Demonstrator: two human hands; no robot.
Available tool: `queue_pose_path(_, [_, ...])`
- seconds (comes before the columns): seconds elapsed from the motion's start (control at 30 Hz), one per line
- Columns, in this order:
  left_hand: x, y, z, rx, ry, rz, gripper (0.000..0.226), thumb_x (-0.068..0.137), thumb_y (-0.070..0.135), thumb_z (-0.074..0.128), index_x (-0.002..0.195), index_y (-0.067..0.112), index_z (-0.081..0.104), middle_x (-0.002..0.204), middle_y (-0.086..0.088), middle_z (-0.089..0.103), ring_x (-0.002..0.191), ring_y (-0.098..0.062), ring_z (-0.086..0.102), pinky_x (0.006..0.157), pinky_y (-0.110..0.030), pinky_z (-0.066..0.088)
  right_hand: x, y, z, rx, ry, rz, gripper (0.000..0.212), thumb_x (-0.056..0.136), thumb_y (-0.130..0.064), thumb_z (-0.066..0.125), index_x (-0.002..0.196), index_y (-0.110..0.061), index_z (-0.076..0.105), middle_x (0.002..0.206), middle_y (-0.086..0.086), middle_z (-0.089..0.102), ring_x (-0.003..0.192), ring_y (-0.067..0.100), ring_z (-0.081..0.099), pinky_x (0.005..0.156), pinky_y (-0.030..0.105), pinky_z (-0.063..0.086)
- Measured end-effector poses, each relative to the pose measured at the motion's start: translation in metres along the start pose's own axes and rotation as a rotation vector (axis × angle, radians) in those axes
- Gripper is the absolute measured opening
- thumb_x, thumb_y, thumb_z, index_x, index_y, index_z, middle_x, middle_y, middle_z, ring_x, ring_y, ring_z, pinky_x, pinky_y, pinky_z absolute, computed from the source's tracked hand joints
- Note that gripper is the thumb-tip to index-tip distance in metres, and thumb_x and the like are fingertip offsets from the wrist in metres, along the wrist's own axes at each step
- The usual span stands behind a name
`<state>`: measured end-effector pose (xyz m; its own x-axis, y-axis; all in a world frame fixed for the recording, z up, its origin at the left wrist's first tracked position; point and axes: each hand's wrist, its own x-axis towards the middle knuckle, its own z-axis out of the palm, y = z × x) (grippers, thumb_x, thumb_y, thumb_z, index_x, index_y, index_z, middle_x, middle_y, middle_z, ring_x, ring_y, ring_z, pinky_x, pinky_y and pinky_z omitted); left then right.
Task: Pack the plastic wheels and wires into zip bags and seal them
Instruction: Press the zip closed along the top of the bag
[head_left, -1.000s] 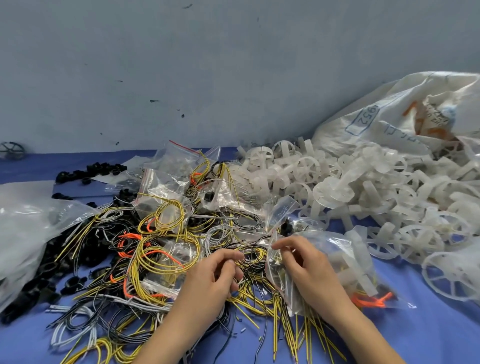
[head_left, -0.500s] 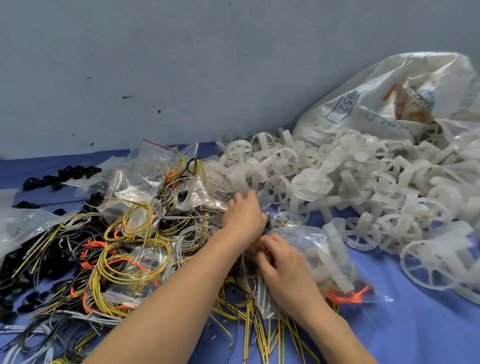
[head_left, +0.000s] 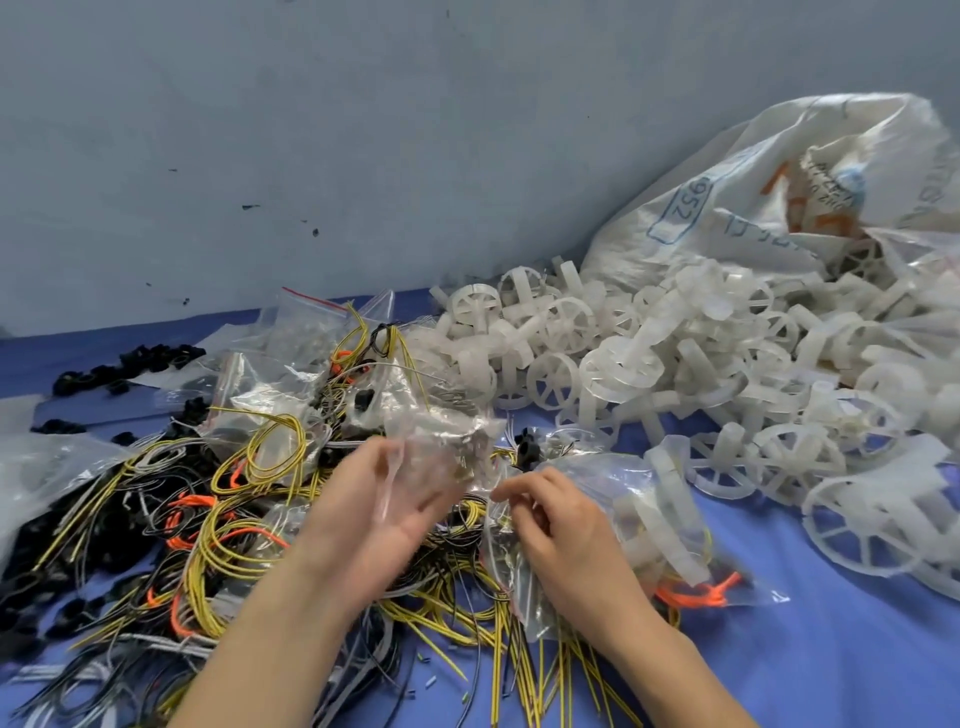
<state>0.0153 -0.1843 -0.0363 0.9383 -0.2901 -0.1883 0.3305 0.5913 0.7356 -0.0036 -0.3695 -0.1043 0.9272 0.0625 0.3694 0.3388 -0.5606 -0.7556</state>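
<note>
My left hand (head_left: 379, 509) lies palm up and holds an empty clear zip bag (head_left: 447, 441), which is blurred by motion, above the tangle of yellow, black, orange and grey wires (head_left: 234, 525). Just to its right, my right hand (head_left: 556, 530) has curled fingers at the top edge of a filled zip bag (head_left: 654, 519). That bag holds white plastic wheels and an orange wire and lies on the blue table. A big loose pile of white plastic wheels (head_left: 675, 364) covers the right side.
A large white printed sack (head_left: 769, 187) spills wheels at the back right. More zip bags (head_left: 291, 358) lie behind the wires. Small black parts (head_left: 124, 364) sit at the back left, and a large clear plastic bag (head_left: 36, 467) at the left edge. A grey wall stands behind.
My left hand reached forward into the heap of bags, then drew back with an empty zip bag in it, palm turned up. My right hand stayed on the filled bag.
</note>
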Motion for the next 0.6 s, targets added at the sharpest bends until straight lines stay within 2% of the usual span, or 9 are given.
queue_pose_path(0.07, [-0.022, -0.011, -0.013, -0.271, -0.074, -0.110, 0.011, 0.092, 0.009, 0.049, 0.101, 0.006, 0.054, 0.115, -0.027, 0.065, 0.100, -0.036, 0.068, 0.088, -0.049, 0.055, 0.000, 0.000, 0.000, -0.007, 0.002, 0.001, 0.023, 0.100, -0.018, 0.051, 0.104, -0.036, 0.065, 0.101, -0.017, 0.058, 0.091, 0.002, 0.060, 0.079, 0.026, 0.050])
queue_pose_path(0.13, [-0.031, -0.024, -0.022, -0.373, -0.091, -0.134, 0.021, 0.092, 0.009, 0.051, 0.111, 0.001, 0.055, 0.117, -0.028, 0.064, 0.097, -0.035, 0.069, 0.087, -0.048, 0.056, -0.001, -0.001, 0.001, 0.001, 0.003, -0.003, 0.024, 0.100, -0.018, 0.052, 0.103, -0.037, 0.065, 0.100, -0.017, 0.058, 0.088, 0.005, 0.061, 0.077, 0.028, 0.050])
queue_pose_path(0.2, [-0.031, -0.033, -0.025, -0.365, -0.111, -0.150, 0.038, 0.096, 0.016, 0.054, 0.126, -0.007, 0.055, 0.131, -0.028, 0.057, 0.115, -0.036, 0.061, 0.097, -0.045, 0.052, -0.001, -0.001, 0.001, 0.002, -0.001, -0.013, 0.025, 0.100, -0.016, 0.053, 0.100, -0.039, 0.065, 0.099, -0.016, 0.058, 0.084, 0.008, 0.062, 0.076, 0.031, 0.051])
queue_pose_path(0.27, [-0.030, -0.036, -0.025, -0.382, -0.081, -0.137, 0.051, 0.096, 0.025, 0.060, 0.137, -0.003, 0.048, 0.140, -0.026, 0.050, 0.126, -0.036, 0.053, 0.103, -0.040, 0.048, -0.003, -0.001, 0.001, 0.005, -0.007, -0.028, 0.027, 0.099, -0.015, 0.055, 0.099, -0.039, 0.068, 0.096, -0.014, 0.057, 0.080, 0.010, 0.063, 0.073, 0.031, 0.051])
queue_pose_path(0.4, [-0.025, -0.041, -0.029, -0.336, -0.084, -0.083, 0.055, 0.086, 0.016, 0.072, 0.136, 0.004, 0.051, 0.135, -0.019, 0.057, 0.119, -0.034, 0.058, 0.097, -0.044, 0.049, -0.004, -0.001, 0.001, 0.003, -0.009, -0.052, 0.028, 0.098, -0.015, 0.055, 0.105, -0.036, 0.072, 0.091, -0.014, 0.054, 0.080, 0.012, 0.060, 0.067, 0.023, 0.048])
queue_pose_path(0.5, [-0.023, -0.045, -0.035, -0.316, -0.076, -0.053, 0.053, 0.083, 0.004, 0.068, 0.134, 0.009, 0.053, 0.135, -0.018, 0.057, 0.123, -0.036, 0.056, 0.099, -0.048, 0.047, -0.005, 0.001, 0.002, 0.002, -0.013, -0.044, 0.029, 0.099, -0.014, 0.055, 0.107, -0.038, 0.070, 0.091, -0.013, 0.055, 0.076, 0.014, 0.060, 0.066, 0.030, 0.050])
queue_pose_path(0.6, [-0.020, -0.045, -0.037, -0.339, -0.128, -0.016, 0.053, 0.083, 0.000, 0.065, 0.133, 0.011, 0.054, 0.138, -0.017, 0.055, 0.127, -0.037, 0.053, 0.102, -0.049, 0.044, -0.005, 0.000, 0.003, 0.018, -0.008, -0.047, 0.035, 0.099, -0.013, 0.055, 0.103, -0.047, 0.065, 0.093, -0.012, 0.057, 0.078, 0.014, 0.062, 0.069, 0.034, 0.051])
